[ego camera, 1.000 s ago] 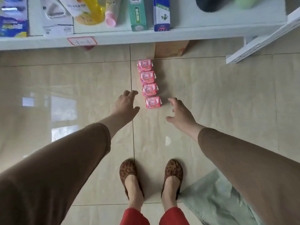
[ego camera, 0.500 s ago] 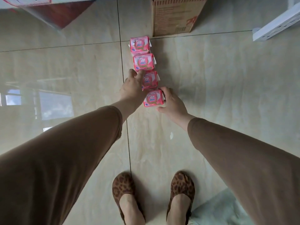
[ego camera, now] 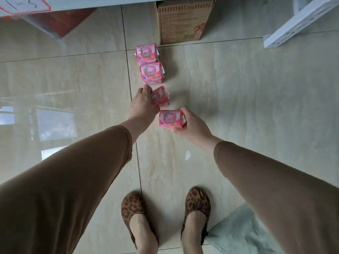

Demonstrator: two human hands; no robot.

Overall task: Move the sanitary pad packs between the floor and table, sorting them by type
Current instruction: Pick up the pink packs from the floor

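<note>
Several pink sanitary pad packs lie in a line on the tiled floor. The farthest pack and the second pack rest flat, touching each other. My left hand grips the third pack, which is tilted. My right hand holds the nearest pack by its right side, and it looks raised off the floor, apart from the third one.
A cardboard box stands just beyond the line of packs. A white shelf edge runs along the top, with a white bracket at the right. My two feet stand below, beside a grey-green cloth.
Both hands reached down from open poses and closed on the two nearest packs. Those packs have shifted out of the line, and the camera has moved closer to the floor.
</note>
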